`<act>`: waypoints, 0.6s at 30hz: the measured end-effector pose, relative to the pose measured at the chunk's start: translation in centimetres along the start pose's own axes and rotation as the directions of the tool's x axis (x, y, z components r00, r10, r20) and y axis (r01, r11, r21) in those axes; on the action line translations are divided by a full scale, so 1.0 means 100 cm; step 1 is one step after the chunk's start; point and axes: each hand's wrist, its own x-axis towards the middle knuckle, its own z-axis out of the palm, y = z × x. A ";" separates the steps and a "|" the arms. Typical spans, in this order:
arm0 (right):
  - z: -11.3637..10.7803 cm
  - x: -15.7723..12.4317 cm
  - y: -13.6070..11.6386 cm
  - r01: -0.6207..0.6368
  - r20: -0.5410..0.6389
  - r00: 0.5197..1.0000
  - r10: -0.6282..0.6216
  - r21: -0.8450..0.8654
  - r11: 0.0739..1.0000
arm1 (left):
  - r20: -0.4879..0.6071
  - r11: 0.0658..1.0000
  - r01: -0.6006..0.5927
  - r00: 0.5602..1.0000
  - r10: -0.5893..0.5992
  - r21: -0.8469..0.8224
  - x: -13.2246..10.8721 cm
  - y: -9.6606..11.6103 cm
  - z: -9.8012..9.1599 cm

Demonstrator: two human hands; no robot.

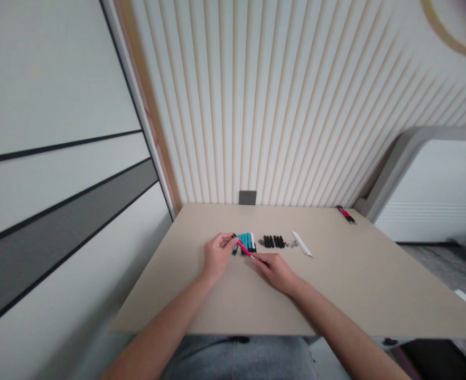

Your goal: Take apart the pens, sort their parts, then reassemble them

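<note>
A slim red pen (243, 247) with a black end slants between my two hands over the table. My left hand (215, 257) pinches its black upper end between thumb and fingers. At the lower, silvery tip, the closed fingers of my right hand (277, 272) grip the pen; any small part inside them is hidden. Just behind the pen lie several teal pen barrels (245, 239) with black ends, beside a white one (252, 240). To their right is a row of short black tubes (274, 241), with small metallic-looking bits (294, 244) near both ends of the row.
Several thin white sticks (302, 244) lie right of the black tubes. Red-and-black pens (346, 215) rest at the back right corner of the beige table (336, 285). Behind it stand a ribbed wall and a dark socket (248, 198); a white cabinet (70, 221) borders the left.
</note>
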 end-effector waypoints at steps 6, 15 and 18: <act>0.004 -0.001 -0.002 -0.036 0.004 0.999 0.036 0.049 0.998 | 0.020 0.995 -0.097 0.995 0.096 0.030 -0.003 0.005 -0.001; -0.014 -0.001 0.008 -0.138 -0.230 0.958 0.168 0.143 0.980 | 0.243 0.997 0.051 0.970 -0.034 -0.064 0.000 0.013 -0.003; -0.022 0.000 0.013 -0.188 -0.266 0.924 0.273 0.306 0.933 | 0.310 0.999 0.045 0.950 -0.035 -0.025 -0.001 0.010 -0.004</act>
